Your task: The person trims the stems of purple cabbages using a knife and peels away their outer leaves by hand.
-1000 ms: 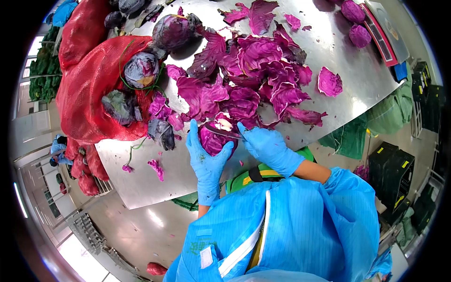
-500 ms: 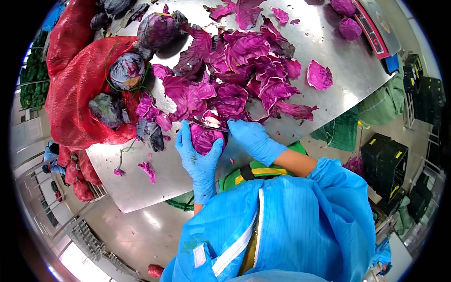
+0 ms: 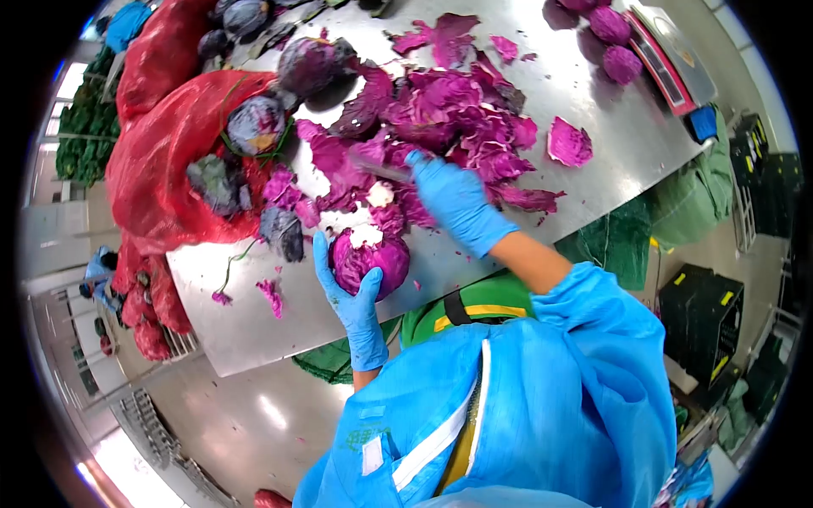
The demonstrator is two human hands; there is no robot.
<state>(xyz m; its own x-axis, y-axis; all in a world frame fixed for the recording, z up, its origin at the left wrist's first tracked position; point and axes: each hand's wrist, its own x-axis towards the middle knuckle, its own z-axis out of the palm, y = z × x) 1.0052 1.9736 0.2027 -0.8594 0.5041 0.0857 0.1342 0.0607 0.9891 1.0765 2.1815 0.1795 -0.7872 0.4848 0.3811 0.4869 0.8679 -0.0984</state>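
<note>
My left hand [image 3: 352, 306], in a blue glove, grips a trimmed red cabbage [image 3: 383, 264] from its left and near side. The cabbage rests near the table's front edge, with a white cut stem face on its far side. Above the leaf pile, my right hand [image 3: 456, 201], also gloved, is closed on a knife [image 3: 381, 168], whose blade is smeared by motion and points left. Between the knife and the cabbage lies a cut piece with a white stem end [image 3: 381, 195]. Loose purple cabbage leaves [image 3: 449, 106] are heaped beyond both hands.
On the left, a red mesh sack [image 3: 174, 161] holds untrimmed cabbages [image 3: 256, 124]. Trimmed cabbages [image 3: 622, 64] sit beside a red scale [image 3: 656, 63] at the far right. Black crates [image 3: 701, 322] stand on the floor right of the metal table [image 3: 229, 339].
My right hand has moved the knife up and away from the cabbage, over the leaves. A white cut face now shows on the cabbage, and a severed stem piece lies beyond it.
</note>
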